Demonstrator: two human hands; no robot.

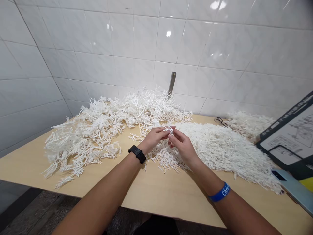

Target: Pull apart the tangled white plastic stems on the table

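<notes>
Both hands meet over the middle of a light wooden table [156, 192]. My left hand [156, 137], with a black band on its wrist, and my right hand [182, 145], with a blue wristband further up the arm, pinch the same small white plastic piece [170, 130] between their fingertips. Under them lies a scatter of white plastic branched strips. A large heap of these branched strips [102, 127] covers the table's left and back. A denser pile of loose thin white sticks [225, 150] spreads to the right.
White tiled walls [146, 42] close off the back and left. A metal bracket [172, 82] stands up behind the heap. A dark printed cardboard box [290, 137] and a phone [294, 191] lie at the right edge. A small black item [221, 121] rests near the back right.
</notes>
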